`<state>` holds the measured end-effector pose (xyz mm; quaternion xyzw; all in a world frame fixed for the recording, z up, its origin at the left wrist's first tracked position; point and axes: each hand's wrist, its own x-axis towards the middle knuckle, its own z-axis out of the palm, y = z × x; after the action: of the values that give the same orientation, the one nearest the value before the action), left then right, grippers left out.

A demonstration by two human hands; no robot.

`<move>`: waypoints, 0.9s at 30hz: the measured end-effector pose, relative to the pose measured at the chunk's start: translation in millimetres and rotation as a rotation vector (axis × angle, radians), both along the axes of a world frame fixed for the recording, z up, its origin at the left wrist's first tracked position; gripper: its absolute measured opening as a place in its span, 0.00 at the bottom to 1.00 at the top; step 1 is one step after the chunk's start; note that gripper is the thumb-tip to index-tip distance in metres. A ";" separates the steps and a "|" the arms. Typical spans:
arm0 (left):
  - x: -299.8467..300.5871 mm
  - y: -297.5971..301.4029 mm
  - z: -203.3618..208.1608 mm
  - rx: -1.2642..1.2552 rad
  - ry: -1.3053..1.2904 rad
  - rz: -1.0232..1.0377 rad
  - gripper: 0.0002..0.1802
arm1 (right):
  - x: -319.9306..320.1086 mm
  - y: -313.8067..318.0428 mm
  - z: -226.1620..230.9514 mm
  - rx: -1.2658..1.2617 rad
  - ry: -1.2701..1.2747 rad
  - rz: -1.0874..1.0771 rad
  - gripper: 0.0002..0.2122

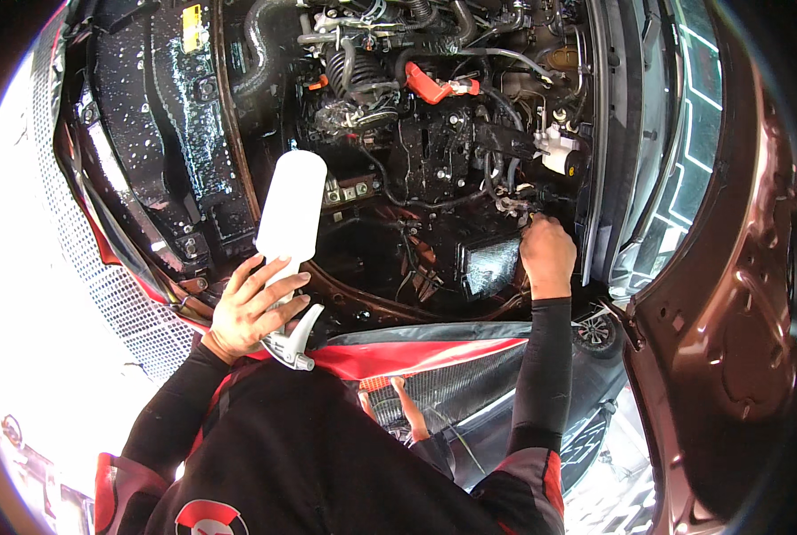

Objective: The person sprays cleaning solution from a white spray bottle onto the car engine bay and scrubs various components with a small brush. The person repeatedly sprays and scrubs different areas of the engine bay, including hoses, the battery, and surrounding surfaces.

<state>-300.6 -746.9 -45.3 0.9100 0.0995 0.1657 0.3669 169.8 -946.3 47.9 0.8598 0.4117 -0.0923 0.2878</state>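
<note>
My left hand [254,314] grips a white spray bottle [293,205] around its neck, with the fingers laid over it. The bottle's body points away from me over the near edge of the engine bay, and its grey trigger head [296,339] is toward me. Deep in the bay's right near part, my right hand [548,254] is closed in a fist by some wiring and fittings [514,205]. What its fingers hold is hidden. Just left of this hand sits a wet, shiny black box [492,267].
Hoses and a red part [430,85] fill the far engine bay; a white reservoir [556,152] stands right. Water drops dot the black panel [162,116] at left. A red and black cover [416,357] drapes the near edge. The brown hood [737,294] rises right. Another person's arm [407,408] shows below.
</note>
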 end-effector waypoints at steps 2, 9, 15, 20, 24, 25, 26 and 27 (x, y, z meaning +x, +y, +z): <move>0.2 0.8 0.6 -0.020 0.000 -0.004 0.18 | -2.0 -0.5 5.5 -0.011 0.041 0.020 0.07; -1.0 2.5 0.8 -0.066 0.009 -0.025 0.21 | -6.7 1.2 16.0 0.020 0.008 -0.028 0.08; -0.7 2.3 0.6 -0.095 0.008 -0.023 0.21 | -27.9 -18.9 38.2 0.069 0.059 -0.176 0.14; 0.0 3.1 1.9 -0.104 0.021 -0.022 0.21 | -57.7 -69.2 62.4 0.389 0.038 -0.250 0.17; 1.4 3.0 3.3 -0.131 0.024 -0.013 0.21 | -85.0 -120.2 61.5 0.558 0.043 -0.291 0.15; 2.0 2.8 3.5 -0.140 0.027 -0.006 0.21 | -92.3 -131.7 59.9 0.584 0.054 -0.349 0.14; 2.7 2.6 3.4 -0.155 0.026 -0.006 0.21 | -98.0 -140.9 57.9 0.638 0.086 -0.312 0.14; 3.3 2.1 3.4 -0.161 0.016 -0.002 0.20 | -107.2 -148.2 57.4 0.633 0.111 -0.546 0.14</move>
<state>-297.3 -744.8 -41.8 0.8789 0.1146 0.1494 0.4383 62.6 -1094.5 105.3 0.9770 0.1917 -0.0802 -0.0480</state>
